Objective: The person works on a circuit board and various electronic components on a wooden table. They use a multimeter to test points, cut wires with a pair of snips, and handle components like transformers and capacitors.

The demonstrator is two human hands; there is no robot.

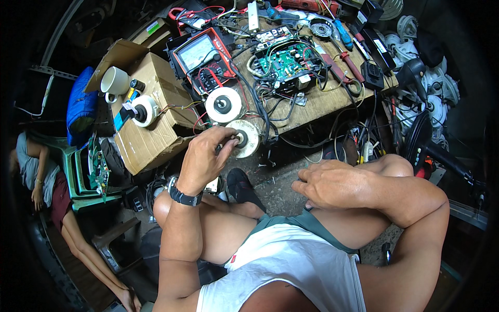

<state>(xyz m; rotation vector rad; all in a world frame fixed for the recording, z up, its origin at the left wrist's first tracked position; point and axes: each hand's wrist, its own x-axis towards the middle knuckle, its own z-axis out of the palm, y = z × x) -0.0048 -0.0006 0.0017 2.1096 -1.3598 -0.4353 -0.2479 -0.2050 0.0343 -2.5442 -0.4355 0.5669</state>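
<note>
My left hand (208, 155) pinches the dark hub of a stained white round motor (248, 145) at the bench's near edge. A cleaner white round motor (223, 104) lies just behind it, and a third motor (147, 108) with wires rests on the cardboard box (153, 78). My right hand (323, 183) is held over my right thigh, loosely bent and empty. Beyond the motors are a red-and-black meter (196, 53) with leads and an opened green circuit board (283, 62) in a tangle of cables.
The wooden bench (306, 112) carries tools, adapters and cords. White motors (436, 88) and a black rod (449, 164) crowd the right side. On the left, another person (39, 171) reclines beside a green plastic chair (80, 200); a blue bundle (80, 106) sits above it.
</note>
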